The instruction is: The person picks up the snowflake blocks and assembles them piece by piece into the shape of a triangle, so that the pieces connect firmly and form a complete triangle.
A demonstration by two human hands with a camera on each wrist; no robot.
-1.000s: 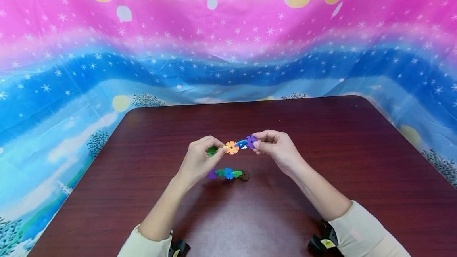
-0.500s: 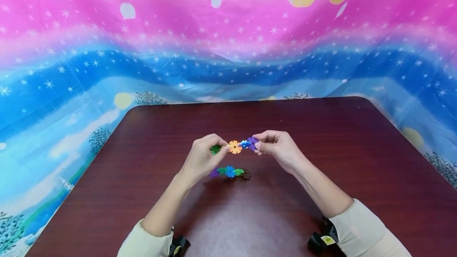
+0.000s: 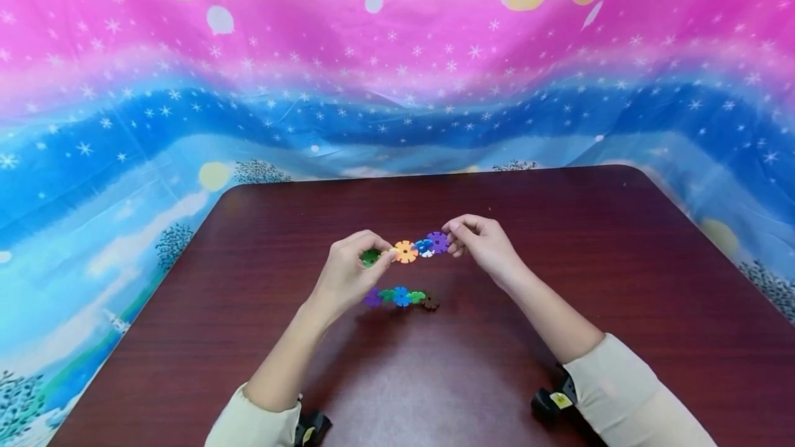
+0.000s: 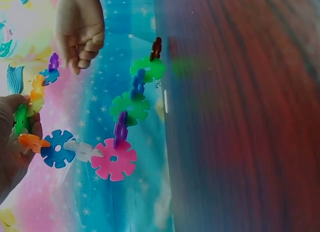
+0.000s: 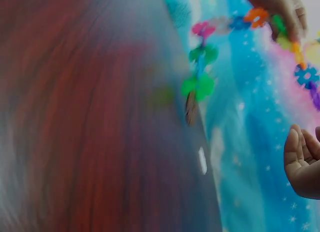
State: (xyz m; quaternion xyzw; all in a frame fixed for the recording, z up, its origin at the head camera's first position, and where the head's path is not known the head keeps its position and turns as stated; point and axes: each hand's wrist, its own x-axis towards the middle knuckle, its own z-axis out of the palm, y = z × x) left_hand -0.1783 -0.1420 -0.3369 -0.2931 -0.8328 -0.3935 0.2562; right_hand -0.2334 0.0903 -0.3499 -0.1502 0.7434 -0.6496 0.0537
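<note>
A chain of interlocking flower-shaped plastic discs, snowflake building pieces, hangs in the air. My left hand [image 3: 348, 271] pinches it near the green disc [image 4: 21, 119] and yellow disc. From there one short end runs through an orange disc [image 3: 406, 252] and a blue disc [image 5: 306, 75] to a purple disc [image 3: 437, 242]. The longer end droops lower, past a pink disc [image 4: 114, 159], to a brown disc [image 3: 430, 301]. My right hand [image 3: 487, 247] is beside the purple end disc, its fingers loosely bent; both wrist views show a gap between them.
A dark red-brown wooden table [image 3: 528, 336] lies under the hands. Behind and at the sides hangs a pink and blue patterned cloth [image 3: 397, 88]. Black wrist cameras [image 3: 549, 402] sit by both cream sleeves [image 3: 627, 385].
The right hand held the purple end disc earlier; now it has let go and shifted slightly up and away. The left hand still grips the chain almost in place.
</note>
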